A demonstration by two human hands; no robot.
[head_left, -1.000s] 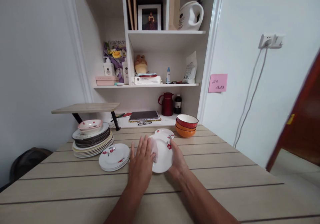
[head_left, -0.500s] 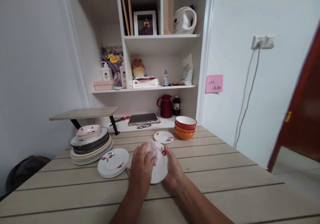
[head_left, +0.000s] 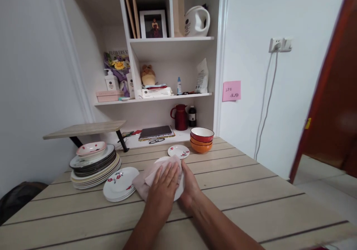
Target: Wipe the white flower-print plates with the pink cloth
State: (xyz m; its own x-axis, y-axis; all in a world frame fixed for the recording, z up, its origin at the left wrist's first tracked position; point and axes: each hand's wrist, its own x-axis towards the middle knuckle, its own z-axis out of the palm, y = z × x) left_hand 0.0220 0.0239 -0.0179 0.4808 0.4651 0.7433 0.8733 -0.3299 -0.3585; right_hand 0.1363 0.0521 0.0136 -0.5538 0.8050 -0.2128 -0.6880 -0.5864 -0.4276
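My left hand [head_left: 166, 183] lies over a pale pink cloth [head_left: 142, 183], holding it against the face of a white plate [head_left: 180, 188], fingers long and close together. The cloth covers most of this plate. On the plate's right edge, my right hand [head_left: 190, 185] grips the rim, thumb at the front and fingers behind it, partly hidden. Just left of the cloth is a small stack of white plates with red flowers [head_left: 119, 185]. Beyond my hands lies another small flowered plate [head_left: 178, 151].
At the left stands a tall stack of plates [head_left: 95, 168] topped by a dotted bowl [head_left: 91, 148], near a low wooden stand [head_left: 86, 128]. Stacked red and orange bowls [head_left: 201, 146] are at the back right. Behind are a laptop [head_left: 154, 132], glasses [head_left: 156, 140] and a red jug [head_left: 180, 118].
My left hand has flattened over the cloth, which now spreads across the plate and hides its flowers. My right hand still grips the rim. The whole view has shifted slightly.
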